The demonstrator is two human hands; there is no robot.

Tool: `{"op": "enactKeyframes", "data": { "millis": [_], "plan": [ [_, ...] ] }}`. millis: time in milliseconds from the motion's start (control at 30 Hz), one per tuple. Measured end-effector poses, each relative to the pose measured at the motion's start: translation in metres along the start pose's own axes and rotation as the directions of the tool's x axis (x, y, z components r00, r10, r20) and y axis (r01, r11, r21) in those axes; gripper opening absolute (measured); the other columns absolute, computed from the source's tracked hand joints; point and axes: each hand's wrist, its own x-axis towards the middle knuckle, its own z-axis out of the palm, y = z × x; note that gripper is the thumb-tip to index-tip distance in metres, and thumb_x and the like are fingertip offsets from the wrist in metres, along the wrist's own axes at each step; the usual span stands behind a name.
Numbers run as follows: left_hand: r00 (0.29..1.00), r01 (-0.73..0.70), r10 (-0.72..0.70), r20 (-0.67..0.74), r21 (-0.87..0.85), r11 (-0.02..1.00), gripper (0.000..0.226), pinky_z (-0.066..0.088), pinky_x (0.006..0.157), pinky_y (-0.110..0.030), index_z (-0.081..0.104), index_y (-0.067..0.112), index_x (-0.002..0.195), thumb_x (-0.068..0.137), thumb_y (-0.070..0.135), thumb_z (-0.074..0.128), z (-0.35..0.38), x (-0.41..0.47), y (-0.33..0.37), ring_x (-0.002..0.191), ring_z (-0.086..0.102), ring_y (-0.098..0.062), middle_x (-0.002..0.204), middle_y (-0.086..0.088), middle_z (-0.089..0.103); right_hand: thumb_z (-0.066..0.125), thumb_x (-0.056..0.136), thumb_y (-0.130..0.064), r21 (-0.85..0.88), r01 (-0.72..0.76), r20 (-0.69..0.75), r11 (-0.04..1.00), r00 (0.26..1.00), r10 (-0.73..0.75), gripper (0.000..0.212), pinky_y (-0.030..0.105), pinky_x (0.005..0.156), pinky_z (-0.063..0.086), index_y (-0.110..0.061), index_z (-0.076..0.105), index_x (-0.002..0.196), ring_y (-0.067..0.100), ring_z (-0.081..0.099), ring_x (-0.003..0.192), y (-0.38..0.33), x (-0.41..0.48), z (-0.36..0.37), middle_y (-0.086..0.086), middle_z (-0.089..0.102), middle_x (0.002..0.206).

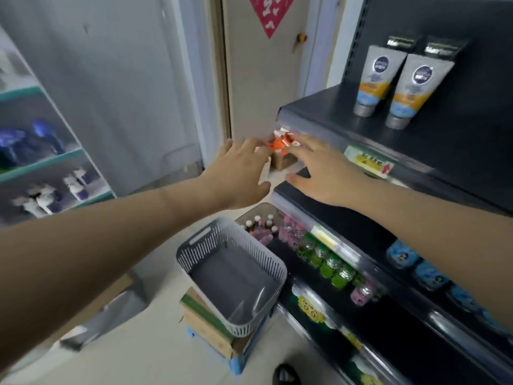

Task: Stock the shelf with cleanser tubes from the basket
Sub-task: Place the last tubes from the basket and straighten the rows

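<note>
At the far left stands a pale rack with green-edged shelves (41,165), its blurred contents dark blue and white. The left hand (238,173) reaches forward with fingers spread and nothing clamped in it, its fingertips close to a small brown box (281,161) topped with an orange and white ribbon bow (280,143) that sits at the end of the dark shelving. Below, a grey plastic basket (233,276) with slotted walls and a handle cut-out rests on stacked cardboard boxes (205,320) over a blue stool; no tubes show inside it, only a glint of clear wrapping. The right hand (324,173) also lies open, palm down, fingers stretched toward the bow box, thumb over the edge of the middle shelf; the two hands are apart, one on each side of the box. On the top black metal shelf (319,112) stand two cleanser tubes (374,81), side by side on their silver caps, each grey-white with an orange and pale blue band and a dark crimped end. Lower shelves hold rows of green-capped bottles (327,262), pink bottles and blue packets (402,254).
</note>
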Motion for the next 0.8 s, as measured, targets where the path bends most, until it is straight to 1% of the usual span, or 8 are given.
{"op": "enactKeyframes", "data": {
  "millis": [100,167,233,400,567,667,733,800],
  "plan": [
    [0.993,0.087,-0.088,0.072,0.009,0.996,0.065,0.021,0.115,-0.046,0.035,0.021,0.143,0.086,0.046,0.052,0.028,-0.012,-0.031,0.136,0.033,-0.028,0.149,-0.007,0.033,0.054,0.092,-0.038,0.016,0.053,0.068,0.998,0.996,-0.054,0.059,0.042,0.117,0.021,-0.018,0.036,0.144,0.024,0.023,0.143,-0.016,0.026,0.031,0.004,0.025,0.156],
    [0.978,0.174,-0.172,0.116,-0.014,0.985,0.066,0.02,0.116,-0.046,0.034,0.02,0.143,0.085,0.046,0.052,0.049,-0.02,-0.052,0.137,0.031,-0.029,0.149,-0.008,0.032,0.054,0.092,-0.039,0.022,0.091,0.135,0.996,0.986,-0.093,0.06,0.041,0.117,0.019,-0.018,0.034,0.145,0.024,0.02,0.144,-0.025,0.05,0.056,0.004,0.021,0.157],
    [0.972,0.195,-0.191,0.141,-0.018,0.981,0.065,0.019,0.117,-0.046,0.035,0.018,0.143,0.086,0.045,0.053,0.061,-0.025,-0.06,0.138,0.03,-0.029,0.15,-0.009,0.031,0.051,0.093,-0.04,0.03,0.095,0.162,0.995,0.982,-0.099,0.061,0.041,0.117,0.017,-0.018,0.032,0.147,0.024,0.016,0.146,-0.027,0.057,0.071,0.004,0.017,0.159],
    [0.897,0.379,-0.344,0.276,-0.082,0.922,0.064,0.02,0.114,-0.041,0.034,0.017,0.143,0.089,0.045,0.052,0.128,-0.042,-0.097,0.137,0.031,-0.03,0.149,-0.009,0.03,0.048,0.093,-0.042,0.065,0.221,0.356,0.973,0.906,-0.229,0.061,0.041,0.116,0.018,-0.021,0.029,0.148,0.024,0.013,0.146,-0.038,0.1,0.149,0.002,0.013,0.159],
    [0.794,0.527,-0.42,0.439,-0.152,0.836,0.062,0.025,0.111,-0.039,0.039,0.011,0.14,0.086,0.038,0.055,0.205,-0.055,-0.109,0.133,0.035,-0.032,0.145,-0.012,0.035,0.049,0.093,-0.044,0.094,0.322,0.557,0.942,0.767,-0.318,0.063,0.041,0.115,0.018,-0.021,0.028,0.148,0.025,0.017,0.145,-0.037,0.114,0.231,0.002,0.015,0.159],
    [0.727,0.594,-0.441,0.526,-0.16,0.788,0.061,0.027,0.111,-0.039,0.042,0.01,0.136,0.083,0.036,0.057,0.251,-0.062,-0.106,0.132,0.035,-0.031,0.143,-0.013,0.037,0.047,0.094,-0.044,0.125,0.37,0.658,0.92,0.663,-0.356,0.065,0.039,0.117,0.014,-0.021,0.023,0.15,0.022,0.012,0.146,-0.029,0.113,0.278,0.001,0.011,0.16],
    [0.672,0.648,-0.454,0.585,-0.166,0.744,0.062,0.026,0.11,-0.038,0.042,0.01,0.137,0.083,0.036,0.058,0.282,-0.065,-0.101,0.132,0.036,-0.031,0.143,-0.012,0.037,0.046,0.095,-0.043,0.16,0.394,0.726,0.905,0.575,-0.378,0.066,0.036,0.118,0.01,-0.02,0.02,0.151,0.02,0.008,0.147,-0.022,0.113,0.311,0.001,0.008,0.16],
    [0.639,0.67,-0.453,0.621,-0.161,0.724,0.063,0.025,0.111,-0.036,0.04,0.01,0.138,0.084,0.036,0.058,0.302,-0.07,-0.092,0.132,0.035,-0.03,0.143,-0.012,0.036,0.046,0.096,-0.042,0.178,0.408,0.754,0.896,0.528,-0.39,0.066,0.036,0.119,0.009,-0.019,0.019,0.151,0.02,0.007,0.148,-0.014,0.106,0.334,0.001,0.008,0.161]
  ]
}}
